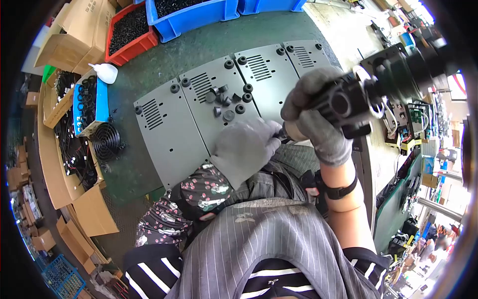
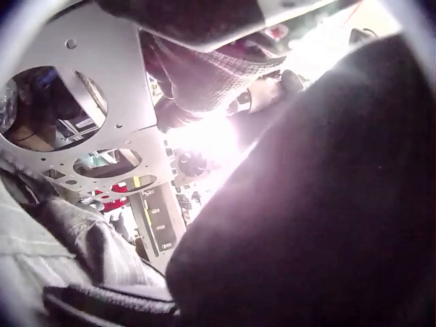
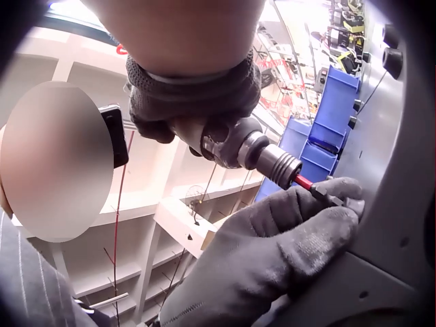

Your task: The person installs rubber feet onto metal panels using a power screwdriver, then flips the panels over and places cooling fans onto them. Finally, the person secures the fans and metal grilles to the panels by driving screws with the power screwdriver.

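Note:
My gloved right hand point(image 1: 318, 119) grips a black power screwdriver point(image 1: 341, 102); its red bit point(image 3: 304, 182) points at the near edge of a grey metal panel point(image 3: 381, 170). At the bit's tip, my gloved left hand point(image 1: 244, 149) pinches a small piece between thumb and forefinger; I cannot tell whether it is a rubber foot or a screw. Several grey slotted panels point(image 1: 169, 144) lie side by side, with black rubber feet point(image 1: 229, 64) along their far edges. Loose rubber feet point(image 1: 217, 111) are heaped on the second panel. The left wrist view is mostly covered by a dark shape.
Blue bins point(image 1: 194, 19) and a red bin point(image 1: 130, 37) of small black parts stand at the back of the green table point(image 1: 127, 169). On the left are a white squeeze bottle point(image 1: 105, 73), a blue box point(image 1: 102, 102), a round black fan grille point(image 1: 106, 141) and open cardboard boxes point(image 1: 52, 169).

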{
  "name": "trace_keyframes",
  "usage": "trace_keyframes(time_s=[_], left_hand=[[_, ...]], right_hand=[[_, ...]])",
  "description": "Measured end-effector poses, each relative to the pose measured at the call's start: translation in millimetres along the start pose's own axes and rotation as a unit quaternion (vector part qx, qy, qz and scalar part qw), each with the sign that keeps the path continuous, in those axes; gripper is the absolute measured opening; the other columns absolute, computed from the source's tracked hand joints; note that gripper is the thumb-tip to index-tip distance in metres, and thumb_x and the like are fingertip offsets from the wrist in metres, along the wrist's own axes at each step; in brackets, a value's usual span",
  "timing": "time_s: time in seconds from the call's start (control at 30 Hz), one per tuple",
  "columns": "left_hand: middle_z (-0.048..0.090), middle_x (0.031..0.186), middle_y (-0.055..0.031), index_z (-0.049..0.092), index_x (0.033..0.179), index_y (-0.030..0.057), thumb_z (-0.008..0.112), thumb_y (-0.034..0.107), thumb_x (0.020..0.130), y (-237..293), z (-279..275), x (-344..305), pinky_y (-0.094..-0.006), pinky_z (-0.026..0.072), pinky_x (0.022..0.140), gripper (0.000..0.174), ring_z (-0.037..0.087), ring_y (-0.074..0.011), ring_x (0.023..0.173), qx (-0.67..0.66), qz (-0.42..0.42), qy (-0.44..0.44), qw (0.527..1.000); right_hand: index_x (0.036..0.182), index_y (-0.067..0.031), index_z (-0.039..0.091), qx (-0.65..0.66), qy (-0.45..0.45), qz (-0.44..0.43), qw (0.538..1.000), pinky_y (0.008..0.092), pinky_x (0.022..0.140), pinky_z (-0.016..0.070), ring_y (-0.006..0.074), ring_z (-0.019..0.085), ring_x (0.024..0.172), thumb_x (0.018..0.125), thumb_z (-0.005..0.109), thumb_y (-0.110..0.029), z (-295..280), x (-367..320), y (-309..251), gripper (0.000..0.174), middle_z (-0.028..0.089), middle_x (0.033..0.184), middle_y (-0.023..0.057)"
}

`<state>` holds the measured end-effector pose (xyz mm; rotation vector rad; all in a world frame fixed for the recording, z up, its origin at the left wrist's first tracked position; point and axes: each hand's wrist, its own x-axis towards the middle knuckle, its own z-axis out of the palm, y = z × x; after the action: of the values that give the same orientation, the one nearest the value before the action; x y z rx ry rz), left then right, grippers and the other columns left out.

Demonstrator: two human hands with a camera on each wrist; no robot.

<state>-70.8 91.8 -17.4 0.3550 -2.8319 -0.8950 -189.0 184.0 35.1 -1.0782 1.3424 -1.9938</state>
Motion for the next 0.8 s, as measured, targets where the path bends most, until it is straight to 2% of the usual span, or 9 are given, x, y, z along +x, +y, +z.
trace_keyframes(time_s=[0.07, 0.13, 0.17, 0.23, 0.33, 0.4, 0.5, 0.57, 0.8], left_hand=[[0.060, 0.080, -0.0076, 0.059, 0.106, 0.0098, 0.054, 0.024, 0.087, -3, -8, 5, -0.0339, 0.0502, 0.066, 0.024, 0.061, -0.0219, 0.073, -0.012, 0.009, 0.013, 1.000], [0.056, 0.081, -0.0028, 0.054, 0.109, 0.0047, 0.052, 0.019, 0.088, -9, -24, 11, -0.0256, 0.0478, 0.061, 0.026, 0.053, -0.0128, 0.065, -0.355, -0.154, 0.037, 0.922], [0.056, 0.081, -0.0028, 0.054, 0.109, 0.0047, 0.052, 0.019, 0.088, -15, -32, 12, -0.0256, 0.0478, 0.061, 0.026, 0.053, -0.0128, 0.065, -0.355, -0.151, 0.036, 0.922], [0.052, 0.083, 0.0007, 0.051, 0.111, 0.0011, 0.046, 0.017, 0.092, -31, -47, 9, -0.0167, 0.0406, 0.052, 0.025, 0.043, -0.0053, 0.062, -0.806, -0.223, 0.043, 0.546], [0.052, 0.085, 0.0006, 0.050, 0.113, 0.0022, 0.041, 0.017, 0.096, -47, -56, 3, -0.0139, 0.0342, 0.045, 0.024, 0.040, -0.0031, 0.057, -0.853, -0.177, -0.055, 0.488], [0.053, 0.084, 0.0000, 0.051, 0.113, 0.0018, 0.039, 0.017, 0.098, -41, -53, -3, -0.0133, 0.0314, 0.042, 0.025, 0.037, -0.0018, 0.054, -0.850, -0.172, -0.062, 0.495], [0.058, 0.086, -0.0026, 0.055, 0.111, 0.0027, 0.046, 0.012, 0.095, -26, -45, -4, -0.0113, 0.0325, 0.043, 0.020, 0.041, 0.0006, 0.055, -0.748, -0.235, -0.008, 0.621], [0.058, 0.087, -0.0033, 0.054, 0.113, 0.0026, 0.045, 0.013, 0.096, -27, -40, -3, -0.0119, 0.0336, 0.044, 0.022, 0.040, 0.0001, 0.055, -0.744, -0.230, -0.023, 0.627], [0.058, 0.086, -0.0052, 0.056, 0.106, 0.0053, 0.048, 0.009, 0.094, -22, -31, -8, -0.0119, 0.0352, 0.043, 0.015, 0.044, 0.0009, 0.056, -0.762, -0.238, -0.027, 0.601]], right_hand=[[0.104, -0.0035, 0.050, -0.012, -0.037, 0.023, 0.999, 0.0263, 0.060, 0.0487, 0.0118, 0.057, 0.069, 0.076, 0.064, -0.008, -9, 3, -7, 0.032, 0.058, 0.089, 0.0095], [0.105, -0.0039, 0.049, 0.030, -0.004, 0.002, 1.000, 0.0286, 0.058, 0.0504, 0.0143, 0.057, 0.069, 0.076, 0.063, -0.006, -5, 1, -17, 0.032, 0.057, 0.086, 0.0103], [0.105, -0.0044, 0.048, 0.075, 0.026, -0.012, 0.997, 0.0308, 0.056, 0.0520, 0.0168, 0.058, 0.068, 0.076, 0.061, -0.004, -4, 0, -20, 0.031, 0.056, 0.083, 0.0110], [0.107, -0.0050, 0.048, 0.110, 0.009, -0.061, 0.992, 0.0317, 0.058, 0.0517, 0.0201, 0.058, 0.071, 0.075, 0.062, -0.004, -12, 0, -28, 0.035, 0.053, 0.085, 0.0101], [0.109, -0.0050, 0.047, 0.127, 0.024, -0.097, 0.987, 0.0334, 0.061, 0.0516, 0.0206, 0.057, 0.072, 0.074, 0.063, -0.005, -13, 1, -36, 0.037, 0.053, 0.087, 0.0097], [0.109, -0.0049, 0.047, 0.142, 0.027, -0.109, 0.983, 0.0343, 0.063, 0.0514, 0.0207, 0.057, 0.072, 0.074, 0.062, -0.005, -14, 0, -38, 0.038, 0.052, 0.089, 0.0096], [0.111, -0.0059, 0.047, 0.173, 0.017, -0.110, 0.979, 0.0371, 0.069, 0.0502, 0.0214, 0.057, 0.077, 0.075, 0.061, -0.007, -13, 0, -38, 0.039, 0.052, 0.090, 0.0087], [0.113, -0.0080, 0.044, 0.151, 0.053, -0.115, 0.980, 0.0316, 0.067, 0.0362, 0.0162, 0.045, 0.076, 0.074, 0.058, -0.019, -7, 0, -38, 0.043, 0.042, 0.091, 0.0047], [0.112, -0.0087, 0.045, 0.182, 0.064, -0.159, 0.968, 0.0311, 0.068, 0.0353, 0.0145, 0.043, 0.077, 0.075, 0.056, -0.019, -1, 9, -38, 0.041, 0.041, 0.090, 0.0035]])
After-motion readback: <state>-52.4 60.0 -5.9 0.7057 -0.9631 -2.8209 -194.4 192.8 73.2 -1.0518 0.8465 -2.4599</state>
